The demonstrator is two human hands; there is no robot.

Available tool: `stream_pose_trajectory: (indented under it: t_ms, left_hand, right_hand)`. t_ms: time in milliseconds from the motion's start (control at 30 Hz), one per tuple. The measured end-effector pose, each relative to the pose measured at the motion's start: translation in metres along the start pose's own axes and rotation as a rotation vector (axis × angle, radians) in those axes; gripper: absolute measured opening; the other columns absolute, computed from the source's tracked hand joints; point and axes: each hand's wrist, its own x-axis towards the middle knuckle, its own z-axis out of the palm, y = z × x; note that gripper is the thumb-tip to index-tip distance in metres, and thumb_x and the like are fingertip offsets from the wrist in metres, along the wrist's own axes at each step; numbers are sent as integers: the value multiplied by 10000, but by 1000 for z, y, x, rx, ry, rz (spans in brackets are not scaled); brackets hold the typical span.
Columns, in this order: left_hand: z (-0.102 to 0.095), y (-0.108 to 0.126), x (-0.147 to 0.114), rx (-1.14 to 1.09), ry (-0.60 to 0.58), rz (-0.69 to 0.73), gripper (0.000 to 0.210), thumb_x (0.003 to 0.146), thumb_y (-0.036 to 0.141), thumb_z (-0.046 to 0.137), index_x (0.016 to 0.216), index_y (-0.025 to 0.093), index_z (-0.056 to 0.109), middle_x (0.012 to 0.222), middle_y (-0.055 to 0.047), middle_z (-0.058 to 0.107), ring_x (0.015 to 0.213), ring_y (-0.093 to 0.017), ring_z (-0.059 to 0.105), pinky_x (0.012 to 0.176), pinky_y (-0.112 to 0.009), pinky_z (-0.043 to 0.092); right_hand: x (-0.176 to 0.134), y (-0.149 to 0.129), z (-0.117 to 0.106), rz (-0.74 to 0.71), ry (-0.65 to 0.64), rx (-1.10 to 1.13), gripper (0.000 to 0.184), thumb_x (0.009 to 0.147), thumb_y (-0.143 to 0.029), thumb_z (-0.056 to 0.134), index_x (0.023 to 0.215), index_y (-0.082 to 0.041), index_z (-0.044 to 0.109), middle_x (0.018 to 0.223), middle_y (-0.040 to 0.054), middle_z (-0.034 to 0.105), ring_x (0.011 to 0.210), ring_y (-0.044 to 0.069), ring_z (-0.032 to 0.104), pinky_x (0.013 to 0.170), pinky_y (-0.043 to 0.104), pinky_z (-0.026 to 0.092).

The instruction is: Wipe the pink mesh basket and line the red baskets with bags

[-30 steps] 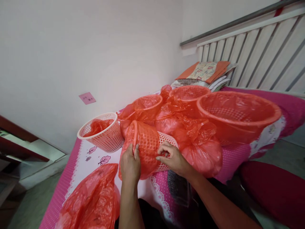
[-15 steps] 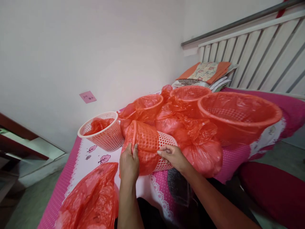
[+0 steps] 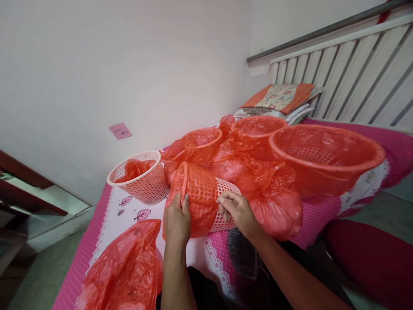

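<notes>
In front of me a pale pink plastic wastebasket (image 3: pixel 227 186) lies tipped on its side, its mouth to the left. A red plastic bag (image 3: pixel 201 200) is folded over its rim and covers the mouth half of the outside. My left hand (image 3: pixel 177 217) grips the rim through the bag, thumb on the near outer side. My right hand (image 3: pixel 235 211) is at the bag's edge on the basket's side, fingers curled together in a pinch; the bag's edge seems to be in them. Left of it stands another wastebasket (image 3: pixel 145 185) with a crumpled red bag inside.
Several bag-lined baskets stand behind, among them a large basket (image 3: pixel 325 172) at right. A loose red bag (image 3: pixel 124 267) lies at front left on the pink-and-white tablecloth (image 3: pixel 103 241). Folded cloths (image 3: pixel 277 99) are stacked at the back. A dark red stool (image 3: pixel 371 258) stands at right.
My right hand's fingers have curled in more and its back has turned toward me, still at the bag's edge. The left hand keeps its hold on the rim. The view has shifted slightly.
</notes>
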Motion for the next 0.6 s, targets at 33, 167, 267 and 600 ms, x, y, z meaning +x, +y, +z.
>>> stream_pose_trajectory:
  t_ms: [33,167,267,600]
  left_hand:
    - [0,0,0,7,5,2,257,1021,359,437,886,217,602,763,-52,634,708,-228,567,669,-326,364]
    - [1,1,-1,18,18,7,244,1020,345,457,906,213,627,774,-59,657,722,-229,590,649,-316,358]
    - [0,-1,0,3,6,10,249,1024,335,449,908,211,631,762,-51,658,713,-224,595,657,-316,372]
    - [1,-2,2,-18,2,3,254,1022,348,428,903,223,614,785,-55,670,733,-228,605,674,-323,392]
  right_hand:
    - [-2,-3,1,28,-102,36,314,882,-515,683,769,-226,635,588,-31,635,456,117,535,467,257,428]
    - [-1,1,8,115,-281,116,365,832,-547,764,923,-196,731,798,46,790,681,183,747,625,301,575]
    - [7,13,5,144,-86,194,423,794,-548,804,1010,-190,737,925,81,816,825,222,788,801,383,625]
    - [6,-70,-53,-434,565,207,446,953,-389,687,1372,-248,622,1565,110,580,1446,285,551,1243,604,363]
